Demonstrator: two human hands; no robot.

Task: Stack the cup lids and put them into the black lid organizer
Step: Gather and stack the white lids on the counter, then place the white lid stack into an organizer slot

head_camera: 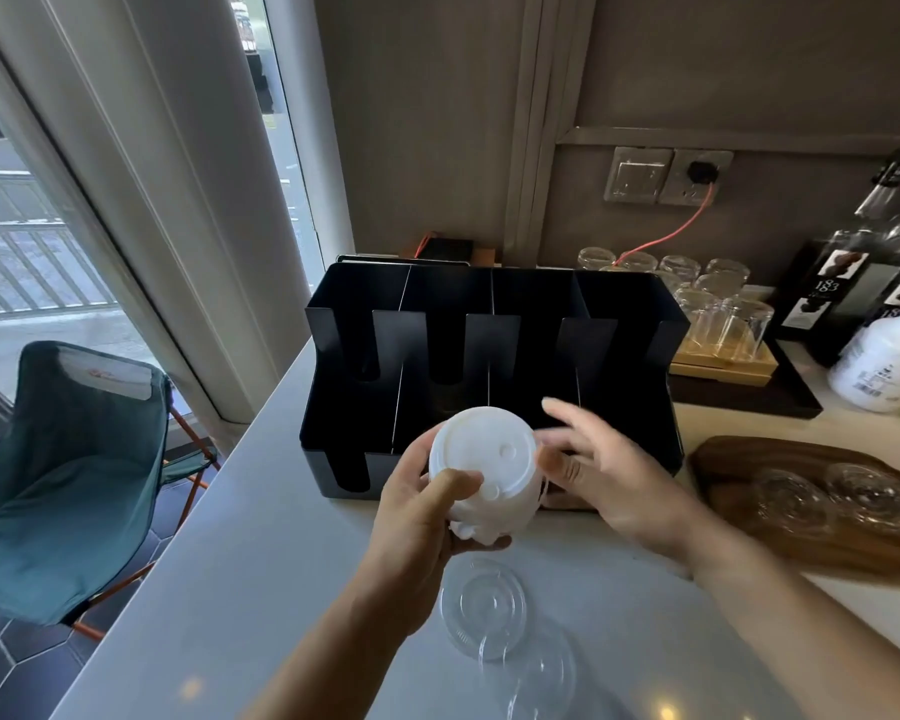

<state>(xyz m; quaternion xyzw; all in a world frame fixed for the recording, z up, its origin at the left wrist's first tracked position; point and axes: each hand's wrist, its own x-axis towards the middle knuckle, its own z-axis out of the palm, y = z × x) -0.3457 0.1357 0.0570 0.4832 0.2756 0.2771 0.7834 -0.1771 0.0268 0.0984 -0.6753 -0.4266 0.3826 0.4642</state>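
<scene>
Clear round lids [484, 608] below hands-gripped stack of smooth white lids [481, 467].

We see daylight from the window [37, 241] at left, glare spots on the counter [292, 589], motion-blurred hands, bowed edges.

Grey wall [437, 122], tall window [32, 241] (daylit), perhaps folding chair [68, 459], white counter [261, 589]

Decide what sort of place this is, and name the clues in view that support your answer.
Probably a café or drinks counter. A black lid organizer stands on the white counter, upturned glasses sit on a tray, syrup-style bottles line the wall, and the left hand holds stacked white cup lids.
</scene>
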